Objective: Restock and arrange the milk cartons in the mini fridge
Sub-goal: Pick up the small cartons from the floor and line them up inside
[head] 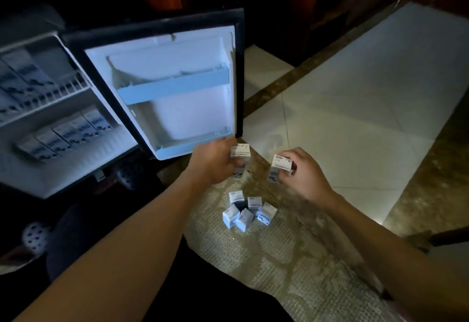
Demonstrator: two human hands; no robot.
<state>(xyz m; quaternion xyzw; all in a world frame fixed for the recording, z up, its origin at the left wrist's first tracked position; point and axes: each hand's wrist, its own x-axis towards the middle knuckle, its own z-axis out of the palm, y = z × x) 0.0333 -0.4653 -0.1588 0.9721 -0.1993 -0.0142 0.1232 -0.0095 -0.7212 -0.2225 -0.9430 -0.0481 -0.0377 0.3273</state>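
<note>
**Two Cartons Held Beside the Open Fridge**

1. Left hand (215,161): the fingers are curled and clamped on the sides of the left carton (240,153). The carton is upright, top panel toward the camera, just below the lower outer corner of the door (172,88).
2. Right hand (302,174): the thumb and fingers are clamped on the right carton (279,166), which is tilted with its top leaning left. The two held cartons are near each other but apart, both above the far end of the mat (279,258).
3. Loose cartons (245,211): five stand in a tight cluster on the mat, below the hands and between the forearms. Several lean against one another.
4. Fridge (38,174): it stands at the left, with the door swung fully open. The upper row (22,75) of cartons sits on the wire shelf (50,95), at its left end. The lower row (68,131) stands on the fridge floor, lined up side by side. Motion blur hides the exact counts.
5. The door rail (175,87) carries nothing visible.
6. Pale floor tiles (368,93) lie beyond the mat's right edge.
</note>
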